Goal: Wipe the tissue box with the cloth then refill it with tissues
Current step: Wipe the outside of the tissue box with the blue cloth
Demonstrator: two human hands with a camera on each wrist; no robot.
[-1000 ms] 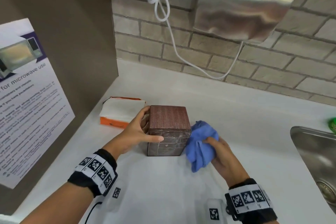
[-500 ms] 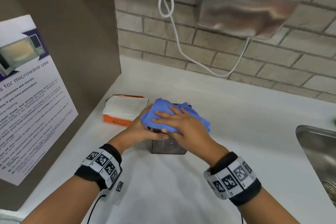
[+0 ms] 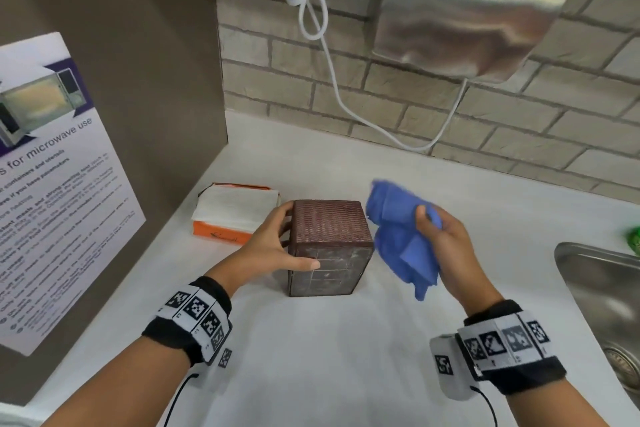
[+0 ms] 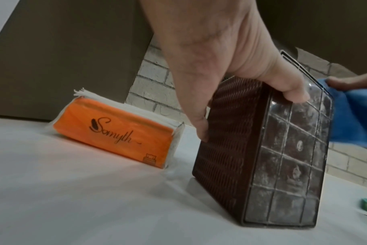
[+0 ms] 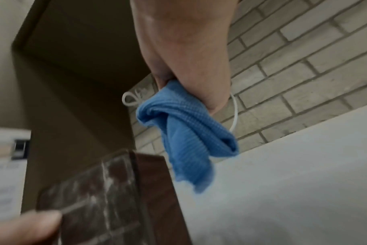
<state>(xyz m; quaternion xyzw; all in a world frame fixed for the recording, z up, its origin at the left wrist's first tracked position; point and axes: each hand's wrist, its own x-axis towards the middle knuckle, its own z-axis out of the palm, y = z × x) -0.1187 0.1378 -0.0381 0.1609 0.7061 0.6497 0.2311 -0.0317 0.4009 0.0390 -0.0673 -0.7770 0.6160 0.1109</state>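
Writing showed in three places. We read "Somyth" in dark curly letters on the orange tissue pack (image 4: 113,132), "AIKE" on the shiny hand dryer (image 3: 464,14) on the brick wall, and "for microwave use" on the poster (image 3: 52,184) at the left; its small print was too blurry for us.

We saw the brown tissue box (image 3: 329,246) standing on the white counter (image 3: 346,357), in the middle, just right of the tissue pack. It stood tall, its long way going up and down. Its woven face looked up and its shiny checked face looked at us, smeared with white marks. We could not find its opening.

Our left hand (image 3: 273,250) held the box, thumb on the near checked face and fingers on the far left side. Our right hand (image 3: 446,243) was closed around the blue cloth (image 3: 398,236), just right of the box and lifted off the counter. The cloth hung down in folds; we could not tell if it touched the box. A metal sink (image 3: 602,295) sat at the far right.
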